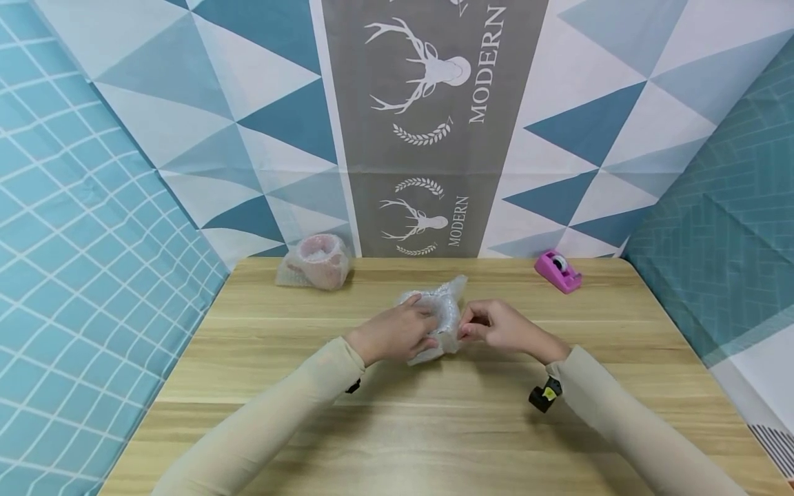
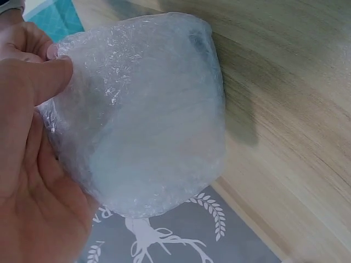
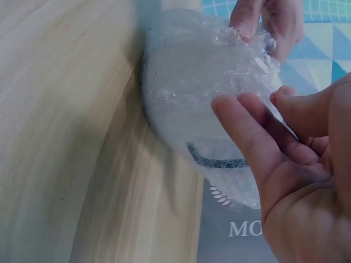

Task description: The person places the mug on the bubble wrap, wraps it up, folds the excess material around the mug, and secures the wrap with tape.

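A pale, rounded-square, dish-like item in clear bubble wrap point(image 1: 448, 315) is between both hands at mid-table. Through the plastic in the right wrist view shows a dark band with a ring pattern point(image 3: 219, 163). My left hand point(image 1: 400, 332) lies over the bundle's left side, fingers spread across it; in the left wrist view its thumb point(image 2: 52, 79) bears on the wrapping. At the bundle's right edge, my right hand point(image 1: 499, 327) pinches the bubble wrap between thumb and fingertips. Crinkled folds of plastic point(image 3: 258, 60) gather near both hands in the right wrist view.
Another bubble-wrapped item point(image 1: 319, 260), pinkish and round with an opening on top, sits at the back left of the wooden table point(image 1: 397, 441). A pink tape dispenser point(image 1: 558, 271) stands at the back right. Patterned cloth point(image 1: 422, 165) covers the wall behind.
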`<state>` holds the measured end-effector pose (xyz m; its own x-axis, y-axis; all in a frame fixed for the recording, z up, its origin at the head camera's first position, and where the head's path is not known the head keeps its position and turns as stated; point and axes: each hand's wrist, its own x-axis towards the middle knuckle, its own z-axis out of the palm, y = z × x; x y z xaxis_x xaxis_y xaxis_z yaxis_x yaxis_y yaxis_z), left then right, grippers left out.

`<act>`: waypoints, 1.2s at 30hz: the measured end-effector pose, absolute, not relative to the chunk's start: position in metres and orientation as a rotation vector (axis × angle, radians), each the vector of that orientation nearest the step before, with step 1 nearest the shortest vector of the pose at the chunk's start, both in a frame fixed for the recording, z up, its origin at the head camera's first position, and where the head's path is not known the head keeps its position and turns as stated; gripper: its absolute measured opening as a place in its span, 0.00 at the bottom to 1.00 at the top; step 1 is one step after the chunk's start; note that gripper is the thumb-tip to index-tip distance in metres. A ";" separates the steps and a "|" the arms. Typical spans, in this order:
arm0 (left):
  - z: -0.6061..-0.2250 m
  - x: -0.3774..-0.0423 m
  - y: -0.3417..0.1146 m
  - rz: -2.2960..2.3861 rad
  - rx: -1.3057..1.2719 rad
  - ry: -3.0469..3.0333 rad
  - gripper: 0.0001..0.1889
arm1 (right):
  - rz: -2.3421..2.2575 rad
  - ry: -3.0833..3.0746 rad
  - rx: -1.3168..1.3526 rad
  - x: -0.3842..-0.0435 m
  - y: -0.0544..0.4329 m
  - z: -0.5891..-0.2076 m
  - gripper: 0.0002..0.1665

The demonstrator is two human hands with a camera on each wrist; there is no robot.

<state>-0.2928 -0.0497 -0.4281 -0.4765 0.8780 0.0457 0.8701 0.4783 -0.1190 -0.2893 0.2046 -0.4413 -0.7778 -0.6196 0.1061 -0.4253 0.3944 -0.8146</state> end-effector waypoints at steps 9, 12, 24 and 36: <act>-0.431 -0.293 -0.049 0.102 -1.542 -2.604 0.15 | -1.488 2.257 -0.803 -0.295 0.206 -0.450 0.05; -0.431 -0.293 -0.050 0.093 -1.537 -2.606 0.15 | -1.518 2.228 -0.814 -0.295 0.205 -0.453 0.05; -0.433 -0.293 -0.050 0.073 -1.521 -2.616 0.15 | -1.607 2.189 -0.577 -0.294 0.197 -0.455 0.05; -0.430 -0.294 -0.048 0.125 -1.514 -2.641 0.14 | -1.599 2.259 -0.699 -0.302 0.198 -0.453 0.24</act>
